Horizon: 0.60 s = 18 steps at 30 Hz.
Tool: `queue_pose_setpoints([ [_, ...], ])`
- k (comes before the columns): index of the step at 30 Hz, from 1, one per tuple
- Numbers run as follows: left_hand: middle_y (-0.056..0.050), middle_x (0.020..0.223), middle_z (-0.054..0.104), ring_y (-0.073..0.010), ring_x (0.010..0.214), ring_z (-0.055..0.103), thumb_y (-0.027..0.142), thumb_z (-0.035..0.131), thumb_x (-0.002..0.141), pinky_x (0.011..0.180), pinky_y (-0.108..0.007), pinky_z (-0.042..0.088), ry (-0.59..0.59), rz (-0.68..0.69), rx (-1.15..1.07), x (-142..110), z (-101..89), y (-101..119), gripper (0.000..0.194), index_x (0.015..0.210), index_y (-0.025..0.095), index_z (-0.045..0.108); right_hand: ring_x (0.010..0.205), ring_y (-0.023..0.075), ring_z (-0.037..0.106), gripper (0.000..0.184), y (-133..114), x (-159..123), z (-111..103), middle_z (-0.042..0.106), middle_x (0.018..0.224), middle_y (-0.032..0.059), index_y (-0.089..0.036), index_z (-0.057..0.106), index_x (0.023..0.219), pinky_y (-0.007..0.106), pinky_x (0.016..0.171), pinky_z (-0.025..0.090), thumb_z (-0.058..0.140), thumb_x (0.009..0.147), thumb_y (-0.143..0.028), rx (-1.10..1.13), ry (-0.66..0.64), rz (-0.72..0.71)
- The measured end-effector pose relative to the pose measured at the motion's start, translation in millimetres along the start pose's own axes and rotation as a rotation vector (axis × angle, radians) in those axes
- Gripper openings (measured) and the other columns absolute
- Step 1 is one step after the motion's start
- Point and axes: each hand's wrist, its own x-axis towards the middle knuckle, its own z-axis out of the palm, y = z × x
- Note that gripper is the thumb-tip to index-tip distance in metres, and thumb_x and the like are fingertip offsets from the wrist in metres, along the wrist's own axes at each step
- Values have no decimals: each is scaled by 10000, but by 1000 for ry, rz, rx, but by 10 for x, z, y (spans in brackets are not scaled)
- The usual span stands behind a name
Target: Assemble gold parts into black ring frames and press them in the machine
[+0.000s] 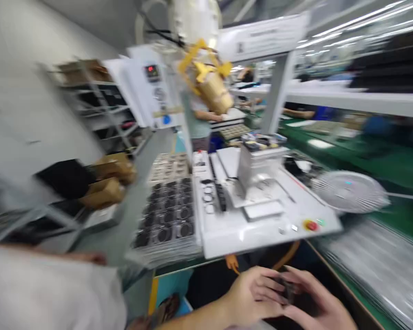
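My left hand [256, 295] and my right hand [318, 300] meet at the lower right, below the front edge of the white machine. Between their fingers is a small dark part [286, 289], perhaps round; blur and fingers hide its exact kind. Fingers of both hands close on it from either side. Beneath them lies a dark open space, like the inside of a box [347, 295]. Nearest in front stands the white machine bed [223, 236], with a metal block fixture [249, 169] and several dark rings [208, 198] on it.
Left of the machine sit stacked clear trays [165, 256] with dark round parts. A red button [310, 225] is on the machine's front right corner. A white reel [351, 191] lies at the right. Another person's grey-white clothing [51, 288] fills the lower left. Cardboard boxes [103, 192] stand behind.
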Motion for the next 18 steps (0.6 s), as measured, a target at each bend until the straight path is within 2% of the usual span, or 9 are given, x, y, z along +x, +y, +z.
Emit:
queue_pose_setpoints([
  [2, -175, 1100, 744, -283, 969, 758, 461, 967, 630, 920, -444, 585, -38, -1, -181, 9, -22, -162, 765, 1266, 189, 640, 832, 217, 690, 533, -130, -102, 100, 698, 984, 42, -278, 716, 1166, 278, 733, 604, 894, 758, -572, 35, 73, -9],
  [6, -126, 1151, 734, -236, 960, 735, 347, 959, 673, 915, -378, 570, -79, -73, -266, 129, -80, -179, 569, 1171, 234, 709, 780, 201, 632, 630, -151, -72, 317, 654, 892, 43, -235, 734, 1053, 283, 671, 530, 888, 665, -707, 65, 224, -42],
  [9, -94, 1148, 738, -222, 901, 730, 287, 991, 602, 839, -332, 585, -53, -93, -237, 190, -173, -179, 581, 1130, 265, 750, 758, 192, 602, 669, -117, -106, 408, 644, 875, 46, -227, 739, 1075, 279, 642, 497, 879, 653, -727, 86, 240, -26],
  [11, -92, 1106, 749, -218, 877, 729, 273, 990, 597, 824, -321, 588, -35, -76, -158, 211, -234, -180, 572, 1123, 256, 767, 802, 206, 600, 703, -124, -116, 377, 667, 906, 57, -237, 723, 1168, 303, 699, 516, 847, 691, -739, 58, 156, -59],
  [13, -110, 1104, 754, -210, 874, 727, 270, 968, 640, 843, -320, 588, -15, -88, -73, 226, -264, -161, 538, 1138, 233, 769, 962, 250, 613, 748, -130, -74, 174, 704, 1059, 98, -241, 671, 1295, 371, 858, 537, 822, 746, -726, -57, 26, -124],
  [15, -144, 1161, 741, -210, 867, 726, 320, 938, 693, 796, -305, 588, 27, -118, -39, 235, -254, -126, 513, 1160, 203, 761, 1150, 283, 591, 708, -93, 26, -258, 668, 1278, 121, -243, 634, 1351, 424, 1012, 506, 831, 797, -637, -275, -10, -53],
  [16, -156, 1181, 733, -212, 850, 728, 357, 930, 700, 748, -294, 584, 59, -125, -48, 235, -240, -108, 518, 1160, 190, 758, 1192, 285, 587, 597, -50, 94, -555, 645, 1334, 120, -239, 660, 1309, 418, 1037, 499, 832, 827, -545, -421, 50, 83],
  [17, -163, 1194, 726, -217, 830, 732, 393, 929, 695, 705, -288, 578, 95, -129, -67, 233, -226, -94, 535, 1154, 182, 756, 1179, 260, 611, 437, 10, 168, -892, 665, 1308, 77, -266, 691, 1252, 372, 1011, 518, 784, 876, -469, -607, 150, 334],
  [18, -164, 1197, 721, -225, 812, 737, 423, 930, 684, 680, -291, 575, 130, -134, -84, 228, -216, -85, 554, 1147, 177, 753, 1162, 271, 628, 336, 82, 243, -1252, 674, 1282, 108, -227, 697, 1244, 371, 972, 532, 687, 947, -385, -695, 236, 489],
])
